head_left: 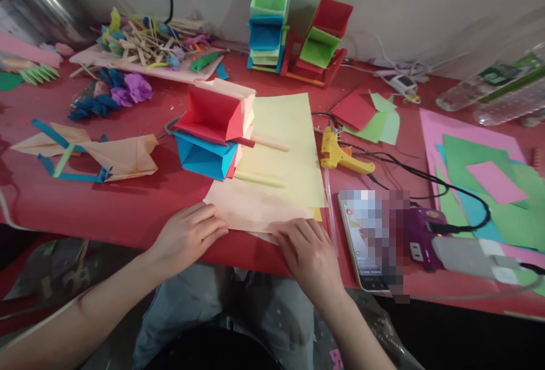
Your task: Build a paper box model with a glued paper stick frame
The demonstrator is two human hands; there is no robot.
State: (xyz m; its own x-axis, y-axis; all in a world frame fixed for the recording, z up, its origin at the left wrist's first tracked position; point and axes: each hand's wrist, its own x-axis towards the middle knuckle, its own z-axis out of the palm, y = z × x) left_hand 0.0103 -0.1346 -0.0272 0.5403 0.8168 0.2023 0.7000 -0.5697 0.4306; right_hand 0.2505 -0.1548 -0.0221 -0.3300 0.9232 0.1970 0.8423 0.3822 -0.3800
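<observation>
Far left, a folded paper plane (121, 157) trimmed with blue strips is seen lying on the red table (128, 205). Next along, the left hand (187, 236) is planted at the near left corner of the peach sheet (255, 208). Its fingers are bent and kept close together, the tips are touching the paper's edge, and nothing is gripped.

A fold along the near edge seems to be what is being pressed. For a clean result the sheet is best pinned still on the left, the edges matched before any weight is put on, and the crease run outward from the middle.

The sheet itself is pale, thin and flat, laid at the table's near edge, with a stack of red and blue folded boxes (210, 131) just beyond its far left corner and a yellow sheet (285, 143) overlapping its far side.

Further right, the right hand (309, 256) is spread flat, palm down on the near right corner, fingers slightly apart, nothing clasped. A yellow glue gun (340, 155) and a phone (361, 251) are lying just beside it.
</observation>
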